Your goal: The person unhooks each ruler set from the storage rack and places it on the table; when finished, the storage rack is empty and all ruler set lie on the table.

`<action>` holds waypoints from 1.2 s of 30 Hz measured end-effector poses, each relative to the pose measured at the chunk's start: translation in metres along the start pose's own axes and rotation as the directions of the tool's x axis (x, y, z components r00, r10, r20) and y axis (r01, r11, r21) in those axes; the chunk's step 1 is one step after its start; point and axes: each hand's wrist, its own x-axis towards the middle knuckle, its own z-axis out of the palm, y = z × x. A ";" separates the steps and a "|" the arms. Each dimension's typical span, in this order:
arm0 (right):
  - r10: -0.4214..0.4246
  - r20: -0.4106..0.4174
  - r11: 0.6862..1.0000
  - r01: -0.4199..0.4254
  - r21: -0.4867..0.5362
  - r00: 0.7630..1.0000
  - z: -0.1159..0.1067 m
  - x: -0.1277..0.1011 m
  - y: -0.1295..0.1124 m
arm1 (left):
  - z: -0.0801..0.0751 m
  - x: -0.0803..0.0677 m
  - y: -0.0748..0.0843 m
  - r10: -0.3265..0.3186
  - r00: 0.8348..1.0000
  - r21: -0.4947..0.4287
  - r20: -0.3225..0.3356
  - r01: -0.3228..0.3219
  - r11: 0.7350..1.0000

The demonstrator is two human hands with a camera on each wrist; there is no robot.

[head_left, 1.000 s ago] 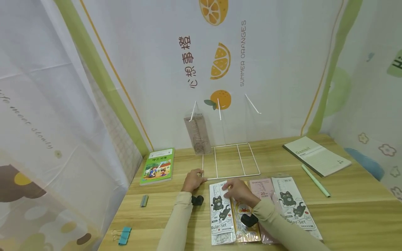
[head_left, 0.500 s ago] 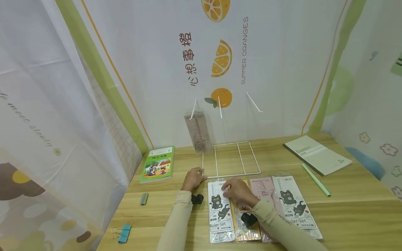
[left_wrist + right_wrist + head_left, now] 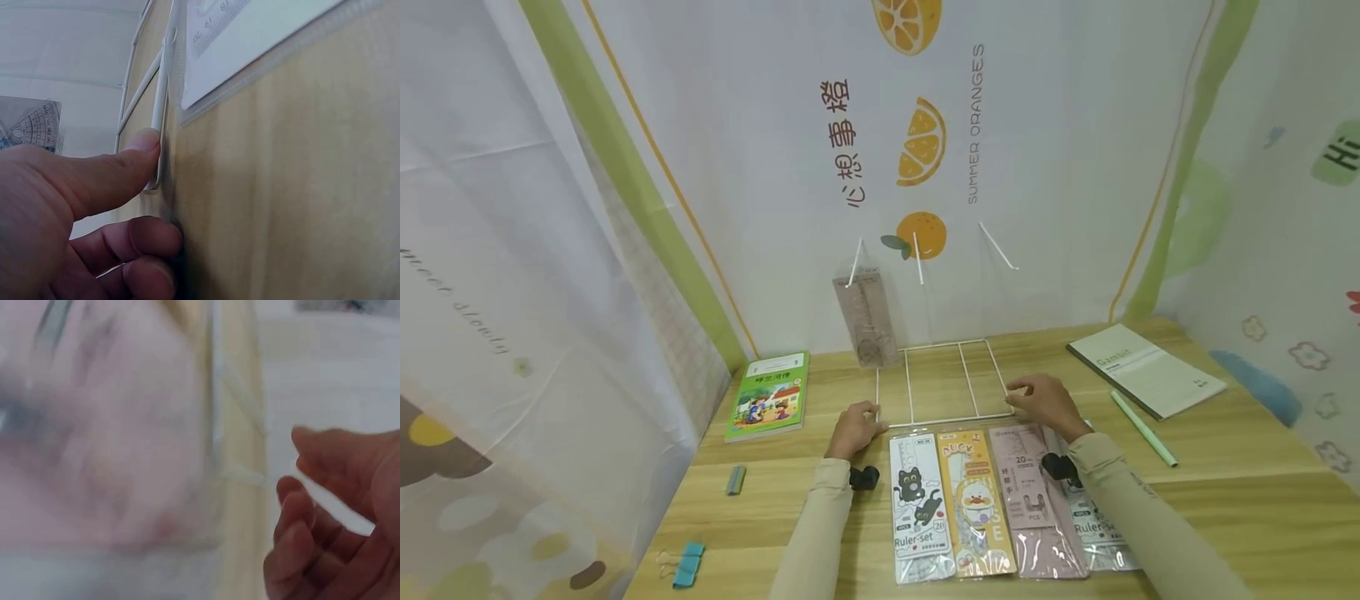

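A white wire rack (image 3: 958, 375) lies with its base frame flat on the wooden table (image 3: 1225, 500), its hooks rising against the back curtain. My left hand (image 3: 854, 427) is at the frame's front left corner; the thumb (image 3: 112, 169) presses on the wire (image 3: 164, 112) with the fingers curled beneath. My right hand (image 3: 1045, 398) grips the front right corner, and the wire (image 3: 331, 503) runs between its fingers in the blurred right wrist view. In front lie a cat ruler pack (image 3: 919, 508), a yellow duck pack (image 3: 976, 508), a pink pack (image 3: 1033, 508) and another pack (image 3: 1093, 533) under my right forearm.
A clear ruler pack (image 3: 867, 321) hangs on the rack's left hook. A green picture book (image 3: 769, 394) lies at the left, a notebook (image 3: 1146, 379) and green pen (image 3: 1142, 427) at the right. A grey block (image 3: 735, 480) and blue binder clip (image 3: 685, 565) sit front left.
My right hand left the cat ruler pack and moved right and back to the rack's front right corner. The left hand stayed at the front left corner.
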 end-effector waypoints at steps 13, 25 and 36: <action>0.047 0.109 0.999 -0.046 -0.012 0.993 0.008 0.001 0.034 | 0.005 0.004 0.002 -0.016 1.000 0.008 0.020 0.016 1.000; 0.060 0.100 0.998 -0.061 0.007 0.993 0.011 0.005 0.034 | -0.012 0.011 0.000 0.070 0.995 -0.164 -0.074 -0.081 0.983; 0.087 0.090 0.996 -0.089 0.020 0.992 0.013 0.004 0.032 | -0.076 0.043 0.032 0.201 0.937 -0.403 -0.287 -0.308 0.862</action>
